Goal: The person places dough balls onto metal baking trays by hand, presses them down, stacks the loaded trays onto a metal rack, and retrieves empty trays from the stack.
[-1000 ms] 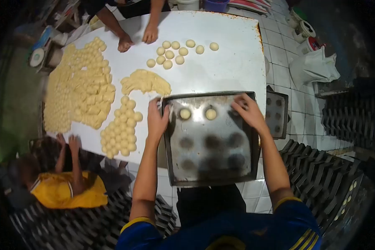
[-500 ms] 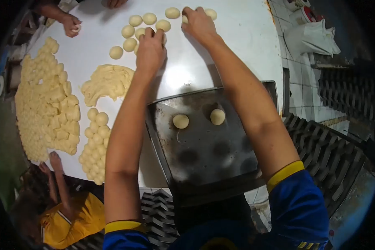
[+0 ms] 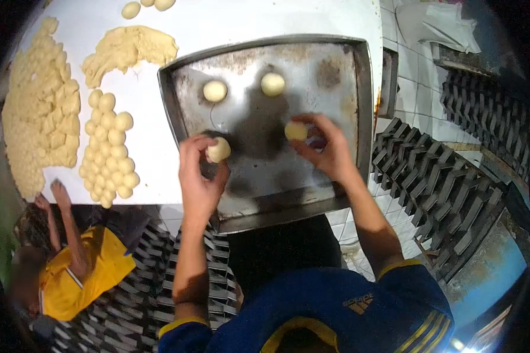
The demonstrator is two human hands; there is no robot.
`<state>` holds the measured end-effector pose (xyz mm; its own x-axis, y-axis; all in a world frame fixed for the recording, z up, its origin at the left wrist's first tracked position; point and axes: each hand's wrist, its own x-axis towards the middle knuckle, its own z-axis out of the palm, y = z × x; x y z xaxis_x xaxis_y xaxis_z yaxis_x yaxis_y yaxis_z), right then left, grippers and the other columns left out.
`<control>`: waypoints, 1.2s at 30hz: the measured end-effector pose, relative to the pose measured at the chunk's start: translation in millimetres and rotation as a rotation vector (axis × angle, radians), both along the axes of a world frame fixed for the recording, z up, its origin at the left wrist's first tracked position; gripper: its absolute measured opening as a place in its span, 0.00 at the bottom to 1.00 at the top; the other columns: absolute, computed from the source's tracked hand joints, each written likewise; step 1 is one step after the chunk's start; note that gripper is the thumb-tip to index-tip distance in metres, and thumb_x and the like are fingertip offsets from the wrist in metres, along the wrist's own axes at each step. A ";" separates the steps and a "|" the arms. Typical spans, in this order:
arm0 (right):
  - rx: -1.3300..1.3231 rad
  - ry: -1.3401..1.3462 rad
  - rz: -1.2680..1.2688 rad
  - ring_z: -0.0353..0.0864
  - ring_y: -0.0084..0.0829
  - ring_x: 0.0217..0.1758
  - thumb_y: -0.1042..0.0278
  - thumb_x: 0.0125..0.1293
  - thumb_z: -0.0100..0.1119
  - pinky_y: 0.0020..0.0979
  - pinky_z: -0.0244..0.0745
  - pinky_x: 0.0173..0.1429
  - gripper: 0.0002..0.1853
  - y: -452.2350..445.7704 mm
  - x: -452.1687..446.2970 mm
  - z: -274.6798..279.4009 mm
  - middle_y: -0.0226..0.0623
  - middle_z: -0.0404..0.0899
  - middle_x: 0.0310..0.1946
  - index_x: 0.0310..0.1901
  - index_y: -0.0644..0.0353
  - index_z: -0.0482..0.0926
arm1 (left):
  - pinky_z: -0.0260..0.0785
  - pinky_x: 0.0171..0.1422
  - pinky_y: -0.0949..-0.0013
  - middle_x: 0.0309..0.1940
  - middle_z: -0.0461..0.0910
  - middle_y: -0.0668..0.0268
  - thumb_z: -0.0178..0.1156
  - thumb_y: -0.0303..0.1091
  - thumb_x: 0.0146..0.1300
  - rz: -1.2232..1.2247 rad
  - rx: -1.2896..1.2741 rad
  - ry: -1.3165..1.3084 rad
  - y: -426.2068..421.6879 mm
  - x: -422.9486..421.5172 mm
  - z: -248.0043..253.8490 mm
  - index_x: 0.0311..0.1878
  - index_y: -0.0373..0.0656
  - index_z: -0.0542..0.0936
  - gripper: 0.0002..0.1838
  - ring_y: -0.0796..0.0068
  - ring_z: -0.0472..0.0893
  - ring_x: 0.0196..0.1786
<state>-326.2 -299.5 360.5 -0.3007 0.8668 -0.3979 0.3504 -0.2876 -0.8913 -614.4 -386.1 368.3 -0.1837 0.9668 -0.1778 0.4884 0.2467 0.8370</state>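
A dark metal tray [image 3: 259, 223] lies before me on the white table's edge, with two round dough balls [image 3: 272, 85] side by side in its far part. Over the tray's left side, my left hand [image 3: 200, 170] holds a dough ball [image 3: 219, 150] between thumb and fingers. My right hand [image 3: 325, 147] grips another dough ball [image 3: 296, 131] above the tray, right of its middle. Dark round stains mark the tray's surface.
Left of the tray are a pile of dough balls [image 3: 107, 159], a flat dough lump [image 3: 129, 50] and many cut dough pieces [image 3: 56, 123]. A person in yellow [image 3: 85, 276] sits at lower left. Stacked dark racks [image 3: 441, 188] stand at right.
Both hands have come back from the balls at the table's far side to above the tray, each with a dough ball. The tray appears higher in view.
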 end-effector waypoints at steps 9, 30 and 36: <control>0.391 -0.215 0.218 0.89 0.50 0.58 0.70 0.67 0.78 0.49 0.88 0.60 0.27 -48.1 -2.1 -41.5 0.43 0.84 0.57 0.67 0.52 0.84 | 0.76 0.68 0.52 0.60 0.79 0.51 0.70 0.20 0.63 0.042 0.098 0.333 -52.9 31.5 -61.6 0.60 0.39 0.82 0.21 0.44 0.81 0.65; 0.759 -0.584 0.757 0.54 0.48 0.94 0.43 0.80 0.62 0.49 0.52 0.94 0.46 -42.8 -13.3 -79.2 0.46 0.56 0.90 0.87 0.65 0.60 | 0.47 0.93 0.35 0.91 0.52 0.42 0.67 0.33 0.76 -0.326 -0.006 0.476 -49.5 34.7 -86.1 0.90 0.34 0.55 0.46 0.35 0.53 0.92; 0.358 -0.015 0.322 0.52 0.49 0.95 0.48 0.83 0.59 0.50 0.48 0.95 0.42 -24.8 0.9 -62.0 0.47 0.53 0.92 0.89 0.60 0.57 | 0.46 0.93 0.35 0.91 0.50 0.40 0.66 0.34 0.77 -0.210 0.119 0.391 -56.0 38.5 -71.9 0.91 0.34 0.54 0.46 0.35 0.52 0.92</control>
<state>-325.3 -324.3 298.6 -0.5725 0.8141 -0.0975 0.3849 0.1618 -0.9087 -575.8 -442.1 296.4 -0.0129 0.9997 -0.0192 0.8022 0.0218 0.5966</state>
